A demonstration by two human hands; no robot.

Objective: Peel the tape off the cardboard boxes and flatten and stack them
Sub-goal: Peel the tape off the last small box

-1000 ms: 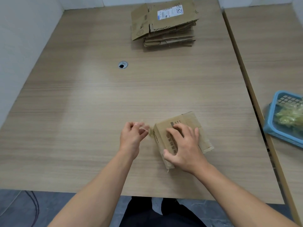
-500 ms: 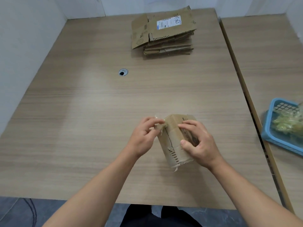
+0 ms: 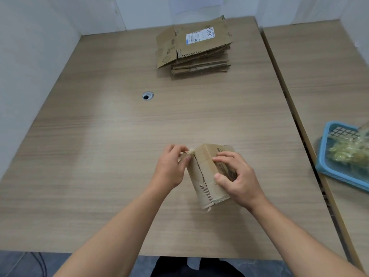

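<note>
A small brown cardboard box [image 3: 205, 172] stands tilted on the wooden table [image 3: 99, 156], near its front edge. My right hand [image 3: 235, 176] grips the box from the right, fingers curled over its top face and thumb on the near side. My left hand [image 3: 171, 166] pinches a crumpled strip of clear tape [image 3: 190, 152] at the box's upper left corner. At the far side of the table lies a stack of flattened cardboard boxes [image 3: 195, 47], the top one with a white shipping label.
A blue plastic basket [image 3: 327, 162] with crumpled clear tape in it sits on the adjoining table at the right. A round cable hole [image 3: 147, 95] is in the tabletop left of centre. White walls close off the left and far sides.
The box was tipped up from lying flat onto its side and turned. My left hand came in from beside the box to its upper left corner and took hold of the tape.
</note>
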